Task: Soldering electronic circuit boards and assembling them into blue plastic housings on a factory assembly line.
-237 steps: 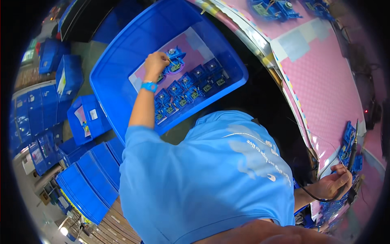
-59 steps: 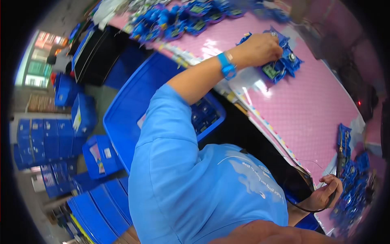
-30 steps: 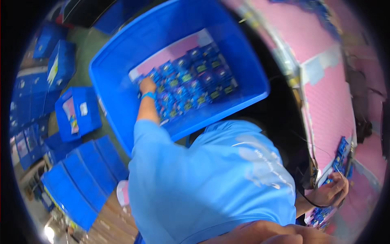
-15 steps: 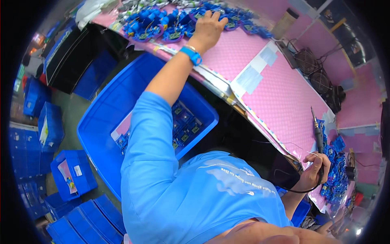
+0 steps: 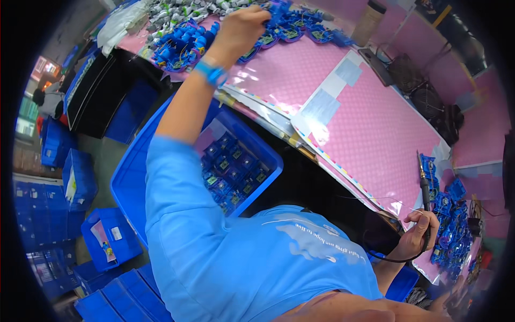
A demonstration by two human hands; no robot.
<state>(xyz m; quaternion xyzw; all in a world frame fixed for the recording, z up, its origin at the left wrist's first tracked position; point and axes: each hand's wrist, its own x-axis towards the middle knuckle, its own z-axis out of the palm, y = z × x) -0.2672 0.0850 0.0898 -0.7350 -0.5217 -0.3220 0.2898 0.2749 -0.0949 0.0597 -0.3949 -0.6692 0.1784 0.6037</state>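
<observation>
My left hand (image 5: pixel 242 33), a blue band on its wrist, reaches over the far edge of the pink-covered bench (image 5: pixel 354 145). Its fingers are curled together at the row of blue round parts with small circuit boards (image 5: pixel 287 35); what they grip, if anything, I cannot make out. At the bench's right end my right hand (image 5: pixel 419 232) is closed around a soldering iron (image 5: pixel 424 185), its tip pointing up and away. A thin wire (image 5: pixel 397 200) sticks out leftward from the same hand. Beside it lies a heap of blue assemblies with wires (image 5: pixel 448 236).
A large blue bin (image 5: pixel 272 170) holding blue parts with boards stands below the bench's near edge. Grey-and-white parts (image 5: pixel 177 13) pile up at the far left. Dark fans (image 5: pixel 424 96) and a lidded bottle (image 5: pixel 369 22) stand along the back. Smaller blue bins (image 5: pixel 110 241) sit on the floor.
My left hand has moved left along the blue parts, and its fingers have drawn together. My right hand keeps its hold on the soldering iron. The whole view has shifted slightly.
</observation>
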